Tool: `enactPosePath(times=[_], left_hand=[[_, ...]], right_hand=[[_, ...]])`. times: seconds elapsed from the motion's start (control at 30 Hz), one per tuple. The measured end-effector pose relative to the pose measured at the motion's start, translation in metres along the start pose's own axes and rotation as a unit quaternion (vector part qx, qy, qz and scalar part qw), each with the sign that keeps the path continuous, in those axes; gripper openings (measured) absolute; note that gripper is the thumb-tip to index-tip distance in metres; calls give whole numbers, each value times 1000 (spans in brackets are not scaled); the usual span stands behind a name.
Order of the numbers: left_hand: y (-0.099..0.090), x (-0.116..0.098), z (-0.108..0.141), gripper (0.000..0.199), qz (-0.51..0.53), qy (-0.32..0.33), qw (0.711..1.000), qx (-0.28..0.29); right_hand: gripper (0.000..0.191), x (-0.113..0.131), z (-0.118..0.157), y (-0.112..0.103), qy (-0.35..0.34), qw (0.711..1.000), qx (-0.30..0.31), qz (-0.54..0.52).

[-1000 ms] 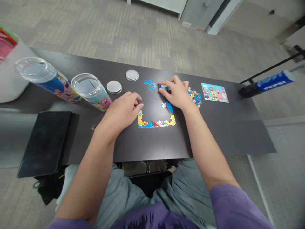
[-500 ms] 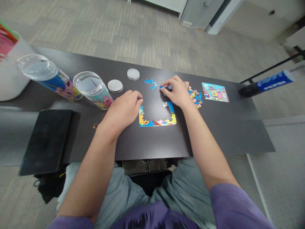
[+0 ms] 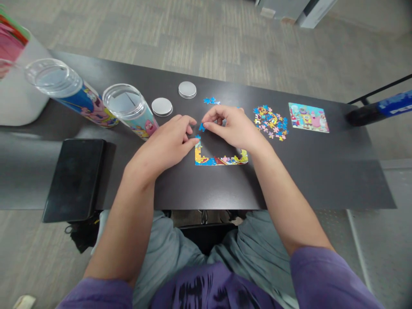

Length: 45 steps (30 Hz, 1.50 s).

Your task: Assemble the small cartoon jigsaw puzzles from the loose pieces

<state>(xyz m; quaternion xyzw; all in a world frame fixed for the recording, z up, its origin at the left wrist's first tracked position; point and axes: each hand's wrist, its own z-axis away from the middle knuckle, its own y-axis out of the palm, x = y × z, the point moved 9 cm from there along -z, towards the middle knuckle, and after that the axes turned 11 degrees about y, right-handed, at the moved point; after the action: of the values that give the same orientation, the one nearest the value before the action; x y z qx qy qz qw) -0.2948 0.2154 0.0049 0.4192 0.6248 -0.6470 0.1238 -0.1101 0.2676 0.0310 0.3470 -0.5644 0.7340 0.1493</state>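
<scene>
A partly joined puzzle border (image 3: 222,161) lies on the dark table, its lower edge and left side showing. My right hand (image 3: 233,126) pinches a blue puzzle piece (image 3: 201,127) above the border's upper left corner and covers part of its right side. At that same corner, the thumb of my left hand (image 3: 174,139) touches the top of the left side; its fingers are curled apart with nothing between them. Several loose blue pieces (image 3: 211,101) lie beyond my right hand. A pile of mixed pieces (image 3: 271,122) sits to its right.
Right of the pile lies a picture card (image 3: 309,117), with a Pepsi bottle (image 3: 380,109) beyond. Two round lids (image 3: 162,107), two clear-topped cans (image 3: 128,109), a black tablet (image 3: 75,178) and a white bin (image 3: 22,94) stand or lie leftward on the table (image 3: 206,193).
My right hand has moved left with a blue piece, closer to my left hand and the border's left side. The camera view has shifted, uncovering more of the piece pile.
</scene>
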Motion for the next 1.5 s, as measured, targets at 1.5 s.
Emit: enactPosePath(times=[1.5], left_hand=[[0, -7, -4, 23, -13, 7, 1000, -3]], right_hand=[[3, 4, 0, 20, -42, 993, -7, 112]])
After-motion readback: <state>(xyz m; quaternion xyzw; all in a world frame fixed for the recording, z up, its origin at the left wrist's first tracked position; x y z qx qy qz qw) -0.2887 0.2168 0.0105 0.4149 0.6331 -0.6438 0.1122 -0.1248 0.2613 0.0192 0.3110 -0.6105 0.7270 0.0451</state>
